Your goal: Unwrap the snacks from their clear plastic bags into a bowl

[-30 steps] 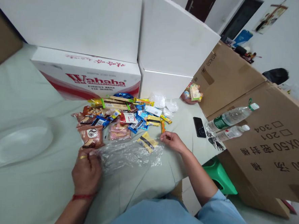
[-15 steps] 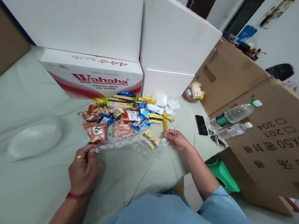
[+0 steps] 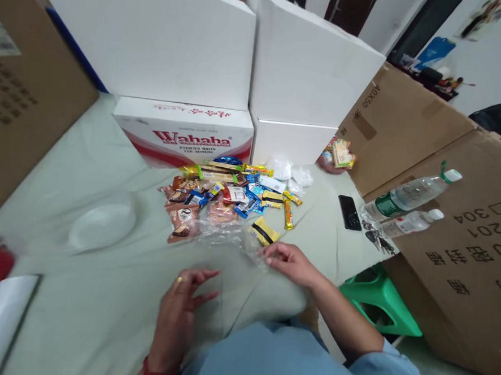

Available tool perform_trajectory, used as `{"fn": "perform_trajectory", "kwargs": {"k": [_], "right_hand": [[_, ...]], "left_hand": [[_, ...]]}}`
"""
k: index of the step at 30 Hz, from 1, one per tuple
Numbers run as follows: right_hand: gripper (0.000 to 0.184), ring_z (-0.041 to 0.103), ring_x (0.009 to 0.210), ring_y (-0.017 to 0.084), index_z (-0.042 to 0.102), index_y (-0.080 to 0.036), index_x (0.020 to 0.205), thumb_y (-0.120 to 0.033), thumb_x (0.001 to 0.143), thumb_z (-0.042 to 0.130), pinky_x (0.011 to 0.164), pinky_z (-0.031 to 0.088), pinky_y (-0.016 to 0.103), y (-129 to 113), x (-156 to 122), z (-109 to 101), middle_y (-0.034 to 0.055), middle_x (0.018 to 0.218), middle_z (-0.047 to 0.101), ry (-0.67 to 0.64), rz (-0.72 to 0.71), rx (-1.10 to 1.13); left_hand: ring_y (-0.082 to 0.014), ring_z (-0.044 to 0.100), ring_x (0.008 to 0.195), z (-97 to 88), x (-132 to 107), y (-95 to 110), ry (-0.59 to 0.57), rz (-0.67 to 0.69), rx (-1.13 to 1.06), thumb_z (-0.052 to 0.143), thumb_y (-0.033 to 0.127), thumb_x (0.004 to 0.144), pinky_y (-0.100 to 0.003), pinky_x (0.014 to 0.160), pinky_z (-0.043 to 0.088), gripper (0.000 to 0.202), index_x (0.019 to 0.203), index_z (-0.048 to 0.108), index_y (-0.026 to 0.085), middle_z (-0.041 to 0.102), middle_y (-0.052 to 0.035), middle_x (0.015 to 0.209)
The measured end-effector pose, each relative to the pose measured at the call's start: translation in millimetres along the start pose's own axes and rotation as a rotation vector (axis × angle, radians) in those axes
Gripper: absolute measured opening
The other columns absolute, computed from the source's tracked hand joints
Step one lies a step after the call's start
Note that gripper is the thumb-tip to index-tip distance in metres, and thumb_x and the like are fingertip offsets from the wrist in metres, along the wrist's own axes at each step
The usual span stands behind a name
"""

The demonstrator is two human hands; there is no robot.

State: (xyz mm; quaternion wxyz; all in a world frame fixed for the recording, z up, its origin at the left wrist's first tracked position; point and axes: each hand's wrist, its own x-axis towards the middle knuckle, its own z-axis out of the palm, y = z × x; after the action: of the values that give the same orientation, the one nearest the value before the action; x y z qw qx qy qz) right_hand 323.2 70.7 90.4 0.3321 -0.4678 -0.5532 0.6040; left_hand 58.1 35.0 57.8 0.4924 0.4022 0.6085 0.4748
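Observation:
My left hand (image 3: 179, 307) is over the near part of the table, thumb and fingers spread with nothing between them. To its right, my right hand (image 3: 290, 264) has its fingertips closed on the edge of a clear plastic bag (image 3: 224, 235). The bag lies crumpled and spread leftward in front of the snacks. Just beyond my right fingertips is a yellow packet with a dark stripe (image 3: 263, 231). Brown snack packets (image 3: 184, 222) and a pink packet (image 3: 222, 210) lie at the bag's far side, with several blue packets (image 3: 249, 201) behind.
A Wahaha carton (image 3: 186, 135) and white panels (image 3: 300, 66) stand at the back. On the left is a clear oval dish (image 3: 104, 221). A phone (image 3: 349, 212), keys (image 3: 378, 240) and two bottles (image 3: 411, 197) lie right, by cardboard. Below is a green stool (image 3: 379, 300).
My left hand has let go of the plastic bag and moved right and toward me. The bag has dropped slack onto the table. My right hand has come lower, and the view has shifted left.

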Motion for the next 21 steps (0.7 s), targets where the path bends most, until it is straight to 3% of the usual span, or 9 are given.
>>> {"fn": "perform_trajectory", "kwargs": {"k": [2, 5, 7, 10, 13, 17, 19, 21], "right_hand": [[0.03, 0.057, 0.073, 0.014, 0.064, -0.022, 0.09, -0.052, 0.093, 0.064, 0.063, 0.039, 0.025, -4.1, -8.2, 19.0, 0.0056, 0.11, 0.073, -0.063, -0.059, -0.12], [0.02, 0.055, 0.071, 0.014, 0.064, -0.023, 0.088, -0.04, 0.097, 0.059, 0.067, 0.04, 0.027, -6.5, -16.4, 41.5, 0.0029, 0.096, 0.073, -0.068, -0.144, -0.312], [0.017, 0.054, 0.069, 0.015, 0.064, -0.024, 0.088, -0.037, 0.096, 0.058, 0.068, 0.04, 0.027, -4.5, -18.4, 50.0, 0.0021, 0.091, 0.072, -0.014, -0.145, -0.346], [0.02, 0.055, 0.07, 0.015, 0.064, -0.024, 0.091, -0.043, 0.094, 0.061, 0.066, 0.041, 0.027, 4.3, -18.4, 52.7, 0.0048, 0.106, 0.074, 0.122, -0.058, -0.211], [0.028, 0.055, 0.072, 0.016, 0.063, -0.023, 0.091, -0.05, 0.09, 0.065, 0.063, 0.041, 0.026, 18.9, -20.5, 46.0, 0.0061, 0.104, 0.073, 0.273, 0.012, -0.025], [0.033, 0.036, 0.051, 0.012, 0.06, -0.023, 0.09, -0.056, 0.087, 0.065, 0.048, 0.028, 0.025, 39.6, -33.7, 19.9, -0.0027, 0.069, 0.058, 0.4, 0.173, 0.066], [0.033, 0.036, 0.051, 0.012, 0.06, -0.023, 0.088, -0.055, 0.086, 0.067, 0.049, 0.03, 0.026, 43.6, -41.8, -0.7, -0.0051, 0.062, 0.051, 0.347, 0.215, -0.022], [0.032, 0.051, 0.063, 0.015, 0.064, -0.022, 0.092, -0.052, 0.085, 0.069, 0.06, 0.041, 0.028, 39.6, -45.5, -21.6, -0.0016, 0.072, 0.06, 0.25, 0.183, -0.187]], "left_hand": [[-0.0306, 0.068, 0.107, 19.2, -6.1, 6.3, -0.054, -0.064, -0.074, 0.053, 0.072, 0.086, -0.039, 0.067, 0.063, 0.048, 0.091, 0.059, 0.024, 0.068, -0.0102, 0.105], [-0.0296, 0.064, 0.104, 45.0, -2.0, 12.1, 0.048, 0.04, 0.12, 0.076, 0.068, 0.065, -0.038, 0.07, 0.06, 0.06, 0.101, 0.063, 0.021, 0.065, -0.0103, 0.109], [-0.0278, 0.064, 0.098, 53.6, 3.3, 10.6, 0.035, 0.109, 0.226, 0.074, 0.064, 0.068, -0.037, 0.073, 0.057, 0.049, 0.092, 0.065, 0.021, 0.066, -0.0084, 0.099], [-0.0242, 0.064, 0.093, 52.2, 6.5, 0.7, 0.021, 0.094, 0.176, 0.064, 0.061, 0.08, -0.036, 0.08, 0.055, 0.04, 0.086, 0.066, 0.021, 0.068, -0.0061, 0.09], [-0.0222, 0.066, 0.092, 41.3, 3.0, -12.6, 0.059, -0.021, -0.046, 0.069, 0.063, 0.079, -0.036, 0.082, 0.057, 0.044, 0.086, 0.064, 0.02, 0.07, -0.0052, 0.092], [-0.0234, 0.07, 0.097, 24.4, -3.7, -26.6, 0.138, -0.129, -0.341, 0.078, 0.061, 0.072, -0.039, 0.081, 0.061, 0.048, 0.084, 0.058, 0.019, 0.071, -0.0063, 0.099], [-0.0229, 0.071, 0.096, 17.1, -7.0, -31.5, 0.169, -0.153, -0.372, 0.08, 0.058, 0.07, -0.041, 0.082, 0.061, 0.048, 0.085, 0.057, 0.019, 0.071, -0.0071, 0.102], [-0.0224, 0.072, 0.095, 11.8, -10.7, -35.2, 0.17, -0.166, -0.362, 0.08, 0.056, 0.071, -0.043, 0.085, 0.061, 0.046, 0.084, 0.057, 0.018, 0.071, -0.0089, 0.109]]}}
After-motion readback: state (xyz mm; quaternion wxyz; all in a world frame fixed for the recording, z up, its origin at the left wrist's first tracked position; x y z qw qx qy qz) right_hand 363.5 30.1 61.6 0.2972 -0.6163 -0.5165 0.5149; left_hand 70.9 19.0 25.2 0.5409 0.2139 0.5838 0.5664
